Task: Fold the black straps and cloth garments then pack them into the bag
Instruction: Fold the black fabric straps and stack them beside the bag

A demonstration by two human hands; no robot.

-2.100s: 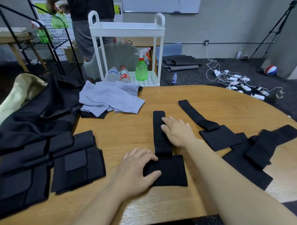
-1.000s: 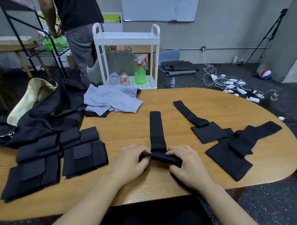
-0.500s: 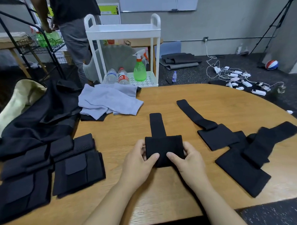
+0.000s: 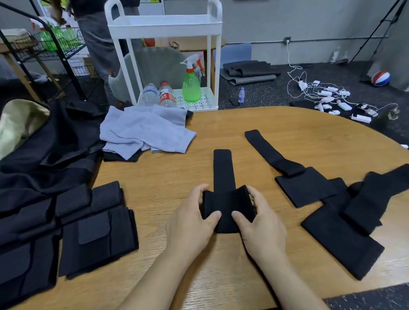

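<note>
- While its narrow tail lies flat on the table (image 4: 256,126), the black strap (image 4: 225,198) is seen with its wide end folded thick.
- That fold is pinched by the left hand (image 4: 192,223) and right hand (image 4: 260,225) from either side.

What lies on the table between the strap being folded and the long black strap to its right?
Nothing: in the head view, only bare wooden table separates the black strap gripped by both hands from the long black strap lying diagonally to its right.

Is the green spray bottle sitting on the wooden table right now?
No, the green spray bottle stands on the bottom shelf of the white cart behind the wooden table.
</note>
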